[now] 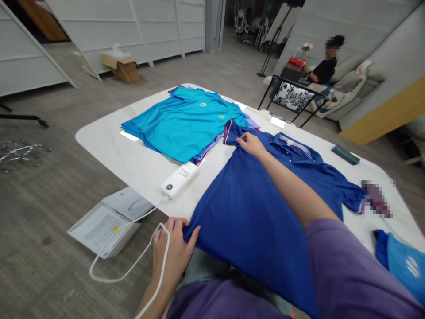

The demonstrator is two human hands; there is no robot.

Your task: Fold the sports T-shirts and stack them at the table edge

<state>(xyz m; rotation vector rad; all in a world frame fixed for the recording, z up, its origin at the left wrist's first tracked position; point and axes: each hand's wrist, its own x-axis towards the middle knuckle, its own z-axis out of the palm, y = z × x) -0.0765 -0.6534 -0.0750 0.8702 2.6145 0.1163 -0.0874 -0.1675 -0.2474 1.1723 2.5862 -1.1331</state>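
Observation:
A dark blue polo shirt (pixel 252 204) lies spread on the white table (pixel 99 133), its collar toward the far right and its lower edge hanging over the near side. My left hand (pixel 174 243) is closed on the hem's left corner at the table edge. With fingers pinched, my right hand (pixel 251 144) grips the cloth just below the striped-cuff sleeve. A white cable (pixel 165 248) passes across my left hand and wrist. Beyond the polo lies a turquoise T-shirt (pixel 186 122) over purple cloth, close to the polo's sleeve.
A white power brick (pixel 179 179) sits by the left edge. An open white box (pixel 109 221) is below it. On the right are a dark green case (pixel 345 155) and folded blue clothing (pixel 403 261). A person (pixel 322 66) sits beyond a chair (pixel 292 97).

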